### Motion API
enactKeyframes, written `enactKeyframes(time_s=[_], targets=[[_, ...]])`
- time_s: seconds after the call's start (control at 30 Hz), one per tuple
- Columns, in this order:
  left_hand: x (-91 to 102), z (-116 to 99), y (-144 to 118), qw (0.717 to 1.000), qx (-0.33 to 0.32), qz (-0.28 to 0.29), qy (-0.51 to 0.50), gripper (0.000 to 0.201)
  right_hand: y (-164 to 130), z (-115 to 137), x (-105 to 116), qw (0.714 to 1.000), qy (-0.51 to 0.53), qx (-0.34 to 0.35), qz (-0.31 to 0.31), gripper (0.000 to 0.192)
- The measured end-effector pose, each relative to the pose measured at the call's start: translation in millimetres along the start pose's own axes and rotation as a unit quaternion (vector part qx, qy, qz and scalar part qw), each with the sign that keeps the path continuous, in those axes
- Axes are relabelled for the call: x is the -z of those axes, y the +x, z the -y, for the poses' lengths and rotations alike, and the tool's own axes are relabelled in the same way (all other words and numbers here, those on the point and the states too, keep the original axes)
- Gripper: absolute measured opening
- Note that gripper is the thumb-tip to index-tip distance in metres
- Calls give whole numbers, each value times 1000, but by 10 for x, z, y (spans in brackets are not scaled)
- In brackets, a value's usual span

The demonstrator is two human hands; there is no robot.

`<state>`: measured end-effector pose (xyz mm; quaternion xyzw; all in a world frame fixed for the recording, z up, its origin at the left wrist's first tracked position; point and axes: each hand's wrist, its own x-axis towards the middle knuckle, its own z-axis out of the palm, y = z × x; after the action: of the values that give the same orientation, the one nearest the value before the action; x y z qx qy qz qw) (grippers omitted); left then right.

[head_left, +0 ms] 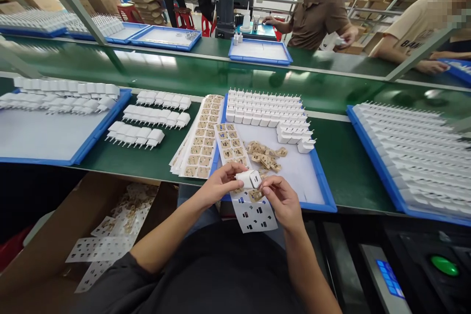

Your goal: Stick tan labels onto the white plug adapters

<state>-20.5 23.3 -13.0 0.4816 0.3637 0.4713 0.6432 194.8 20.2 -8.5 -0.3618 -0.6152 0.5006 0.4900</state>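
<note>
My left hand (pixel 217 184) grips a white charger (pixel 249 178) by its left end, fingers curled round it, just above the near edge of the blue tray (pixel 319 181). My right hand (pixel 280 201) is pinched at the charger's right end, thumb and forefinger closed at its face; I cannot tell whether they hold a tan sticker (pixel 255 195) or only press on it. Under both hands lies a sticker sheet (pixel 253 213), mostly peeled, its empty holes showing white, hanging over the tray's edge toward my lap.

In the tray, a fuller sheet (pixel 232 144) lies tilted just beyond my left hand, and a loose pile of stickers (pixel 265 154) sits beside it. Behind those stand rows of chargers (pixel 267 110), prongs up. Left of the tray a stack of sheets (pixel 200 140) rests on the green bench (pixel 331 152), and further left 3 short rows of chargers (pixel 152 117) lie on their sides.

A second tray (pixel 47 132) sits at far left, a third (pixel 415 157) at far right, packed with chargers. A cardboard box (pixel 66 228) at lower left holds spent sheets. Across the belt, 2 people stand working at their own tray (pixel 259 51).
</note>
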Motion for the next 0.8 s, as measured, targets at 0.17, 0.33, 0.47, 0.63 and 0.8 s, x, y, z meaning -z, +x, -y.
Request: enactKeyframes(time_s=[0.17, 0.33, 0.47, 0.63, 0.8], targets=[[1, -15, -68, 987, -71, 23, 139, 46, -4, 64, -136, 999, 26, -22, -18, 5], [-62, 58, -144, 957, -133, -51, 254, 46, -12, 94, -213, 999, 19, -33, -15, 3], [-129, 138, -167, 936, -200, -109, 269, 42, 0, 143, -247, 998, 0, -18, -57, 2], [-168, 123, -166, 901, -247, -136, 330, 37, 37, 184, -346, 993, -43, -25, -103, 3], [-163, 116, -170, 897, -246, -146, 337, 39, 59, 169, -425, 990, -68, -21, -118, 3]])
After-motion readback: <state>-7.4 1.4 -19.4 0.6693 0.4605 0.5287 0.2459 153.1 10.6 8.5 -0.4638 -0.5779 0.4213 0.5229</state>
